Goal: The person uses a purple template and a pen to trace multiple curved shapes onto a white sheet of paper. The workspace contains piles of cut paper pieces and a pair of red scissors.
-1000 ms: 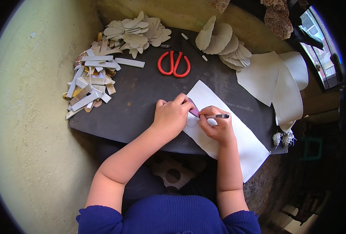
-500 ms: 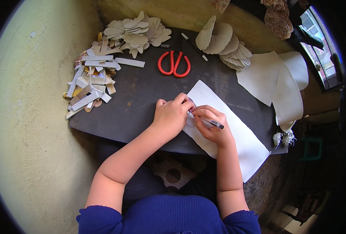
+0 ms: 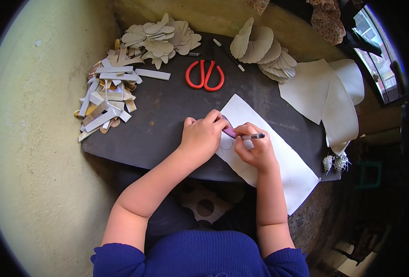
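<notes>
- Hands at centre of a dark board, both working on a long white sheet that lies slantwise across the board's right half, its lower end hanging past the board edge.
- Left hand: palm down, fingers curled together, fingertips pressing a small purple template flat onto the sheet.
- Right hand: pinching a pen between thumb and fingers; pen lies nearly level, tip pointing left, right at the template's edge.
- Traced circle outline visible on the sheet just below the template, between the two hands.
- Red-handled scissors lie on the board above the hands, well apart from them.
- Heap of pale cut strips on the board's left end; pile of petal-shaped cutouts at upper left.
- Fan of larger leaf-shaped pieces at upper right; a second pen beside it.
- Big off-white sheets drape over the right edge.
- Card with round holes sits below the board, between the forearms.
</notes>
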A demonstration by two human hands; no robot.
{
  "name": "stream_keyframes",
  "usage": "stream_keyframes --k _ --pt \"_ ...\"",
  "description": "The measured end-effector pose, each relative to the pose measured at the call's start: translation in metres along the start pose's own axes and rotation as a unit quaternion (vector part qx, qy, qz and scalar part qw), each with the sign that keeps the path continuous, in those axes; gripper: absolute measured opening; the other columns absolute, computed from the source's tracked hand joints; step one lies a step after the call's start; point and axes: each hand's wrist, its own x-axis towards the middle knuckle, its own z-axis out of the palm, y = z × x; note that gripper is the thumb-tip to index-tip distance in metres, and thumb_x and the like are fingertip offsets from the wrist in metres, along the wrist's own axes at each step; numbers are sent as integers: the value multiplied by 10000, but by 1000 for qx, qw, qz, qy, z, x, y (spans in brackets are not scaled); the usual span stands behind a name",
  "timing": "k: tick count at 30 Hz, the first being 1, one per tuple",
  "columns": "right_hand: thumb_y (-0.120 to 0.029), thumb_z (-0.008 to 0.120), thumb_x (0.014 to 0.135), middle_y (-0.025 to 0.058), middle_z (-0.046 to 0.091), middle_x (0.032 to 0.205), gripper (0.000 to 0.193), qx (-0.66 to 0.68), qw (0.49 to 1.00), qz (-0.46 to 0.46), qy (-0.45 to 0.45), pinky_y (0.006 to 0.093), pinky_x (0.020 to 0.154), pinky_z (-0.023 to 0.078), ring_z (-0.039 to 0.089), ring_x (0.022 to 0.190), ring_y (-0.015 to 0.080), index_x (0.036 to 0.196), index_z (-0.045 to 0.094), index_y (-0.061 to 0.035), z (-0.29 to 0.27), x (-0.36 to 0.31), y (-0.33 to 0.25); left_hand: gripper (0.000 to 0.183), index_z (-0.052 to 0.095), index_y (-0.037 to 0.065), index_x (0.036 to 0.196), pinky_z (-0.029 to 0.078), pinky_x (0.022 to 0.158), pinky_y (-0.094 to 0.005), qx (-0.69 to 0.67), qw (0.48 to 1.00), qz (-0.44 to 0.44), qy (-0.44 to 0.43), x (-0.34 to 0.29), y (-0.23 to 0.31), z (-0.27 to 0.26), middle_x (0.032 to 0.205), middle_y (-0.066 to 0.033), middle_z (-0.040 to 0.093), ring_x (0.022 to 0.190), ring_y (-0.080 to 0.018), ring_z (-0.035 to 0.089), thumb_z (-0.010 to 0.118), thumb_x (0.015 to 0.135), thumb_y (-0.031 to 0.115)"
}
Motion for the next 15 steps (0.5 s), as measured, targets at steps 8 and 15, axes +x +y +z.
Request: stream_keyframes --k 8,15 --pt "75 632 798 105 660 788 124 72 992 65 75 284 644 569 699 706 193 908 602 27 1 -4 8 116 685 180 958 423 772 -415 -3 1000 2 5 0 0 0 1042 32 608 811 -206 641 587 919 133" --pt "40 612 906 124 660 949 96 184 966 148 105 285 740 579 698 845 187 996 579 37 3 -2 11 113 685 185 949 423 748 -404 1 1000 1 7 0 1 0 1033 48 613 802 -197 645 603 905 121"
